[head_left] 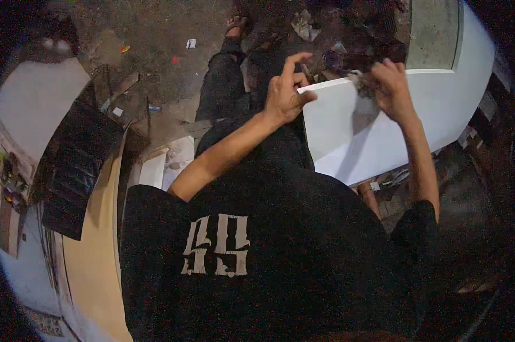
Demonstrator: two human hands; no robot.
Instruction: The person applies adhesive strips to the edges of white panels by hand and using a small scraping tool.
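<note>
Clutter [9,176] at your far left, small mixed bits, too dim to sort, beside a large pale sheet [41,105]. Next along, a black piece [72,165] stands near you, overlapping a cream board [100,233] that runs down along your left side. Beyond, brown floor [155,25], with a yellow-orange scrap [124,49] and a small white scrap [191,43] lying on it. Your black shirt [320,256], pale print on it, fills the lower middle; past it a bare foot [236,24] shows at the end of a dark trouser leg [220,82]. Your left hand [283,96] is at the near-left corner of a white panel [423,105], thumb against the edge, index finger raised and bent; grip half open, and you cannot tell from here whether it pinches the corner. White panel lies tilted before you, reaching from mid-view to the right rim. Your right hand [392,88], blurred, is over the panel's far edge, fingers curled; grip closed on a crumpled greyish thing [363,84], its material unclear, a shadow falling below it on the white face. Farther right, a rectangular grey-green area [432,43] is framed by the panel; opening or inset, cannot tell.
</note>
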